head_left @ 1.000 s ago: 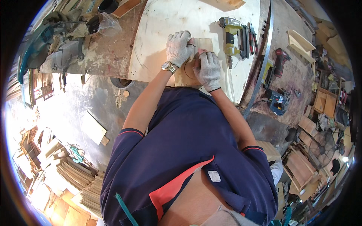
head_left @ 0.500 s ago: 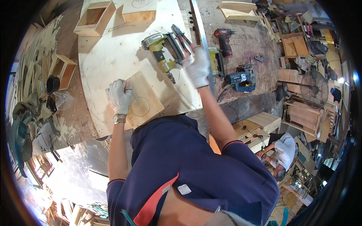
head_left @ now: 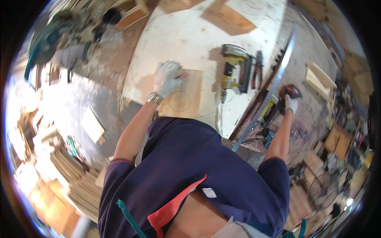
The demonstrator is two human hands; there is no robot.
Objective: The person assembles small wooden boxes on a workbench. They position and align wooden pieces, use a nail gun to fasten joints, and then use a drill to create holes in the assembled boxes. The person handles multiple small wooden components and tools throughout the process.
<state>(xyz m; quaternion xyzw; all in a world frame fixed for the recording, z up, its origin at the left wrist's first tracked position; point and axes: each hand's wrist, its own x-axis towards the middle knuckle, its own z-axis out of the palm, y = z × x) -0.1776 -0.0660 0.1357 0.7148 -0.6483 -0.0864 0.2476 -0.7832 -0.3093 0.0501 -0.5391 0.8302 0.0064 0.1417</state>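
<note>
My left hand (head_left: 167, 80), in a whitish work glove, is closed over the left edge of a plywood piece (head_left: 193, 95) with a circle drawn on its face. The piece lies at the near edge of the pale work board, against my front. Out to the right, my gloved right hand (head_left: 291, 104) is closed round the grip of a red and black cordless drill (head_left: 293, 91); its fingers are partly hidden. Between the hands lie a yellow-green nail gun (head_left: 235, 65) and red-handled pliers (head_left: 258, 70).
A long metal straightedge (head_left: 266, 97) runs along the board's right side. Beyond it are a second nail gun (head_left: 269, 109), a blue jigsaw (head_left: 269, 137) and an open wooden box (head_left: 320, 81). Another box (head_left: 228, 18) stands at the far side. Wood scraps fill the lower left.
My right hand has left the pliers beside the nail gun and moved right, onto the cordless drill. The left hand stays on the plywood piece. The whole view has turned.
</note>
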